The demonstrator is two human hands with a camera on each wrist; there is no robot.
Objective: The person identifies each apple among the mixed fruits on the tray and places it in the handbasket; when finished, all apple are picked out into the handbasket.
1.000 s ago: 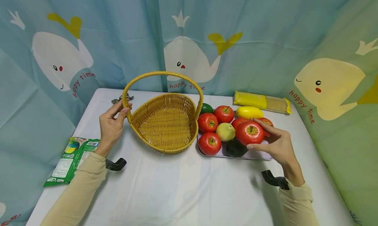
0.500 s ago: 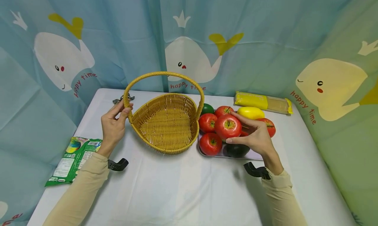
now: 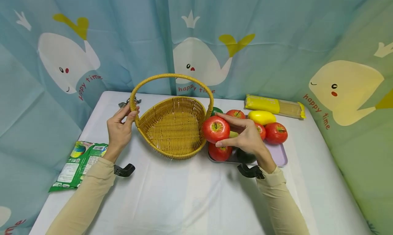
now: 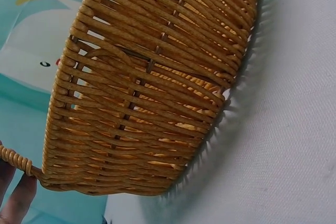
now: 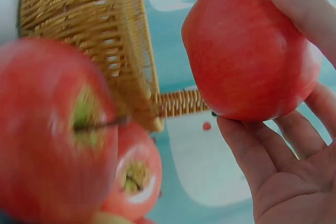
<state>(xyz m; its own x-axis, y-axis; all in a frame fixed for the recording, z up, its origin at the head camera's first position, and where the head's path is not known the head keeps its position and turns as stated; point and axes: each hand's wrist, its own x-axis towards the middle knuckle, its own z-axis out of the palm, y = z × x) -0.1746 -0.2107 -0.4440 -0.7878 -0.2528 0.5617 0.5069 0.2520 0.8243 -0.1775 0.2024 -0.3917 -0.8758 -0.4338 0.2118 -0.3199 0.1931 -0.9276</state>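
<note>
A yellow wicker basket [image 3: 172,132] with a tall arched handle stands at the middle of the table, nothing inside it. My left hand [image 3: 119,131] pinches the left foot of the handle; in the left wrist view its fingertips [image 4: 20,198] touch the wrapped handle end. My right hand [image 3: 245,136] grips a red apple [image 3: 216,129] between thumb and fingers, held up beside the basket's right rim. In the right wrist view the gripped apple [image 5: 252,51] is clear of the apples below. Under that hand, a lilac tray [image 3: 277,153] bears several fruits, partly hidden.
On the tray are more red apples [image 3: 276,132], a yellow mango-like fruit [image 3: 262,117] and a dark avocado-like fruit [image 3: 245,156]. A yellow noodle packet [image 3: 274,106] lies behind. A green snack bag [image 3: 76,166] is at left, and a small dark object [image 3: 124,103] behind my left hand.
My right hand has carried the apple leftward from above the tray's right part to the basket's right rim. My left hand keeps its hold on the basket handle.
</note>
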